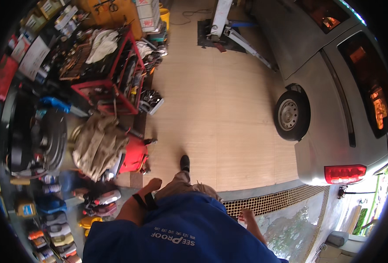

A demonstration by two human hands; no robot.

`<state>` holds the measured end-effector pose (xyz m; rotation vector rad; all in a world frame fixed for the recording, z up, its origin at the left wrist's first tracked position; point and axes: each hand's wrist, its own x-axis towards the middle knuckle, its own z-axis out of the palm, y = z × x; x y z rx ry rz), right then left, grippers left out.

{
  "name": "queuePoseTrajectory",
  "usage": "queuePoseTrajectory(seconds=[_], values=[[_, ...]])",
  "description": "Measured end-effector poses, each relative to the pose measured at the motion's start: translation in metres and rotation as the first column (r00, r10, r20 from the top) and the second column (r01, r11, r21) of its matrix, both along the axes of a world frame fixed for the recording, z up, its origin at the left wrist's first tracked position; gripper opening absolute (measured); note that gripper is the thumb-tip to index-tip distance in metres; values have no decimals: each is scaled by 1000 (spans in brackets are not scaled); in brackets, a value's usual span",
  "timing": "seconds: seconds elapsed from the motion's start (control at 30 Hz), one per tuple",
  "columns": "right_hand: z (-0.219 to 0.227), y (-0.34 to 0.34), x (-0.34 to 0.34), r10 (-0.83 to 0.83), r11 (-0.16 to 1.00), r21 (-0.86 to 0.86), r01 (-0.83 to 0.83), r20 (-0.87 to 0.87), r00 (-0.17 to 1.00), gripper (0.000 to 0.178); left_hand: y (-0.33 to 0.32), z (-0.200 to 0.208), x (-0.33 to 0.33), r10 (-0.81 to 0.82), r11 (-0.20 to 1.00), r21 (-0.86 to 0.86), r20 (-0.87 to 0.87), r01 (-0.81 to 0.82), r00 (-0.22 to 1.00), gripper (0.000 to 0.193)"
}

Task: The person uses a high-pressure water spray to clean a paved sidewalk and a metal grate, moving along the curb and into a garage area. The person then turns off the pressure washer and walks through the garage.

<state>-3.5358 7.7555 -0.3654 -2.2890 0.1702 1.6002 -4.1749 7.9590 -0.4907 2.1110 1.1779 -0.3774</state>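
My left hand (155, 183) hangs beside my left hip, its fingers curled in, and nothing shows in it. A dark band crosses the forearm behind it. Nearest to that hand are a red rounded machine (135, 154) and a tan cloth (99, 143) draped over its side. My right hand (247, 216) is low on the right, above the floor grating (273, 200). Its fingers are bent around a small pale patch too unclear to name. One dark shoe (184, 162) shows ahead of my body on the tan floor.
On the right a silver van (334, 114) stands beside a lift post (220, 19) with a low arm (251, 46). To the left are a red tool cart (123, 83) loaded with tools and a rag, a dark round drum (49, 140), and several bottles (58, 228).
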Motion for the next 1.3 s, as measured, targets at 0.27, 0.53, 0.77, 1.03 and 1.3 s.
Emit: queuePoseTrajectory(seconds=[0.27,0.53,0.77,1.03,1.3], values=[[39,151,-20,196,978,44,-202,110,974,21,430,74,85,584,802,-68,293,-593,757,37],[68,460,6,662,710,168,-684,173,729,24,621,46,112,489,870,-157,139,-468,861,41],[-61,791,182,289,948,127,-290,32,957,29,708,86,28,249,966,74,7,-249,968,21],[11,1269,180,320,870,297,-393,267,909,36,846,54,43,822,489,-512,542,-706,176,16],[-29,1444,83,441,884,161,-439,27,897,46,1151,29,11,418,907,-222,377,-358,826,34]])
